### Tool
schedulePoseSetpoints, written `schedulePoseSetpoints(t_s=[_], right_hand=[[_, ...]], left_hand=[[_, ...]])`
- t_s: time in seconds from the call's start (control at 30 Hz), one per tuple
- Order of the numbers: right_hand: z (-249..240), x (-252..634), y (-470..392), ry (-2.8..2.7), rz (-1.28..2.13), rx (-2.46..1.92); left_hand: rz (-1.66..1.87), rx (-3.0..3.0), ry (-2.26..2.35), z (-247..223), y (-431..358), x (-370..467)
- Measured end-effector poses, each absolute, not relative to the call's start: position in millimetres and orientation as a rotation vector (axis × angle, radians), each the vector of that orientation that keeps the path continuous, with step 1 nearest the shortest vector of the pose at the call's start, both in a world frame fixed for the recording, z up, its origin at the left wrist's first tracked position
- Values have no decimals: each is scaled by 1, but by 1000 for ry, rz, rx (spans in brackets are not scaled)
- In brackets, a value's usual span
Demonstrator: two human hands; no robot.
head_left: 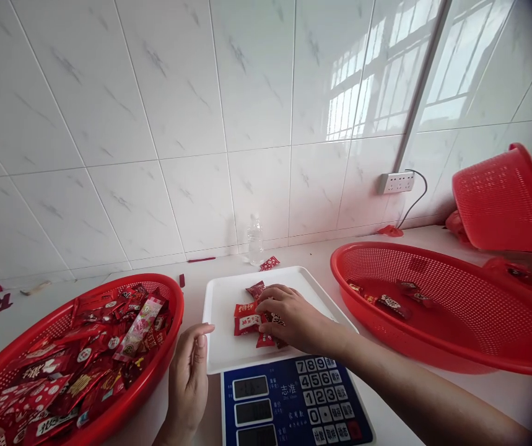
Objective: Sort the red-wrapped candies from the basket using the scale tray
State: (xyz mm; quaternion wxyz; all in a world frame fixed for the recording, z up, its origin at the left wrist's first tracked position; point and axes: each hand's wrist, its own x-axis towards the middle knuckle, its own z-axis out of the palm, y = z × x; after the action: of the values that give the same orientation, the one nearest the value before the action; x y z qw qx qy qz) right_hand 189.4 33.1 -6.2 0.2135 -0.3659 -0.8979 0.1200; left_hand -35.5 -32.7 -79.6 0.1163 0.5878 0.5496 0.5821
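Note:
My right hand [288, 314] reaches over the white tray of a counting scale [222, 347], its fingers curled down on several small red snack packets [247, 323]. Its palm covers part of the pile, and the thumb is hidden. One more red packet [255, 289] lies just beyond the fingertips. At the tray's left edge my left hand [190, 371] is held upright with fingers apart from the thumb and nothing in it. The scale's blue keypad panel [288, 396] sits in front of the tray; its displays are too dim to read.
A red basket [177, 297] full of snack packets stands left. Right, another red basket [433, 356] holds a few packets. Behind it a tilted red basket [502, 198] leans near the wall. A clear bottle [255, 240] and a power strip [396, 183] are at the back.

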Motion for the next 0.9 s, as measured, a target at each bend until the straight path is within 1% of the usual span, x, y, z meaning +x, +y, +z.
schedulePoseSetpoints(t_s=[0.27,0.47,0.7,0.9], right_hand=[[-1,176,43,-2545,379,-1045],[5,182,45,-2504,385,-1089],[10,195,38,-2795,716,-956],[3,196,42,-2767,596,-1063]], left_hand=[[1694,1716,1621,-78,-32,-36],[1710,1705,1628,-77,-33,-35],[1724,1702,1618,-76,-34,-34],[1710,1708,1630,-77,-34,-35]])
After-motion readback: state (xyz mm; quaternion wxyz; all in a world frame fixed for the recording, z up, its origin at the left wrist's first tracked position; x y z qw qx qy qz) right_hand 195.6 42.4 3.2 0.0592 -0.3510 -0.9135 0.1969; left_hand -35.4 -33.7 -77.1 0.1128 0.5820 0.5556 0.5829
